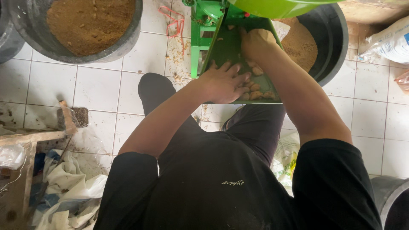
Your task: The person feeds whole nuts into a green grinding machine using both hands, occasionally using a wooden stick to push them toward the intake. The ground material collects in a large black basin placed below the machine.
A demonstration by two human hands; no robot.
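A green metal chute [228, 47] slopes down from a green machine [203, 25] toward me. Several tan, lumpy pieces [257, 94] lie at its lower end. My left hand [223, 83] rests palm down on the chute, fingers spread, touching the pieces at its lower edge. My right hand [255, 42] is farther up the chute with its fingers curled down among more pieces; whether it grips any is hidden. I sit in black clothes with my knees under the chute.
A dark tub of brown powder [91, 25] stands at the upper left. Another dark tub with brown powder [324, 42] sits behind the chute at right. A white sack [390, 40] lies far right. Wooden frame and crumpled bags [64, 187] lie at lower left on the white tiled floor.
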